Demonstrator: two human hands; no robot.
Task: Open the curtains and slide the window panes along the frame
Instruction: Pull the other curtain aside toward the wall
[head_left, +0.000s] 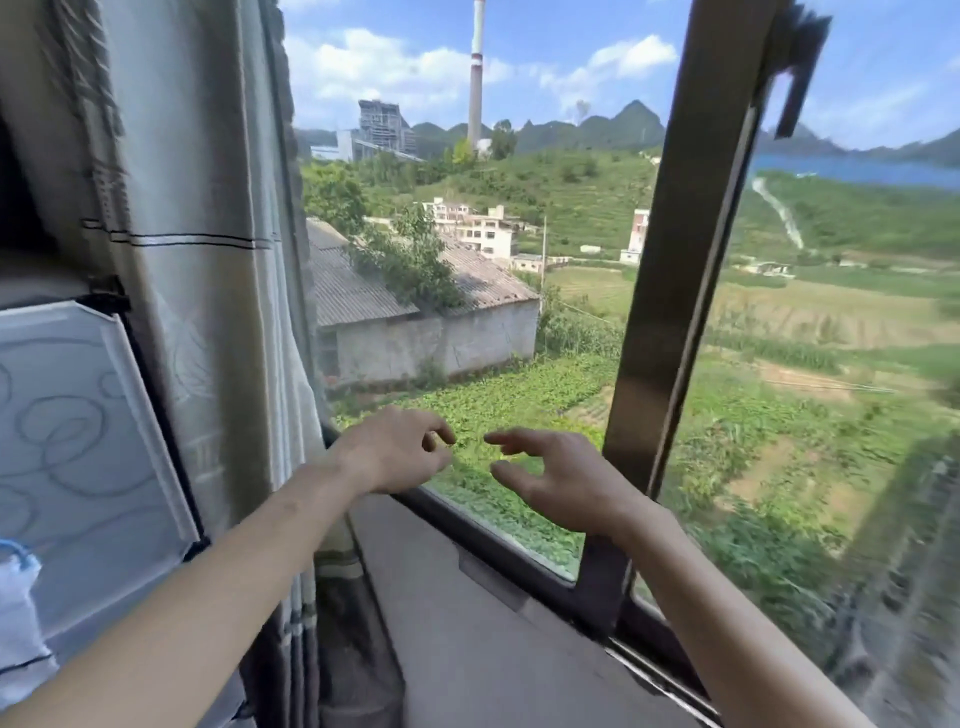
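Both hands hung in the air before the window with nothing in them. The left hand (400, 449) had its fingers loosely curled, thumb and forefinger nearly meeting; the right hand (558, 480) was half open, fingers spread and bent, just beside the dark upright stile (670, 291) of the sliding pane (810, 332) but apart from it.

One curtain (208, 270) showed, gathered at nine o'clock and already clear of the glass. One pane with its stile stood from one to four o'clock; whether glass filled the middle opening could not be told. One latch (797, 78) hung on the stile at one o'clock. The lower track (524, 553) ran from the centre down toward five o'clock.

The likely trouble lay in the push. A shove high or off-square on the stile could have tilted the pane in its track and jammed it. Fingers wrapped round the stile's edge risked being pinched between it and the frame. The hanging latch might have caught as the pane travelled. The curtain, loose at the left, could have swung back across the opening and snagged. With the opening so wide, leaning out over the sill looked unwise.
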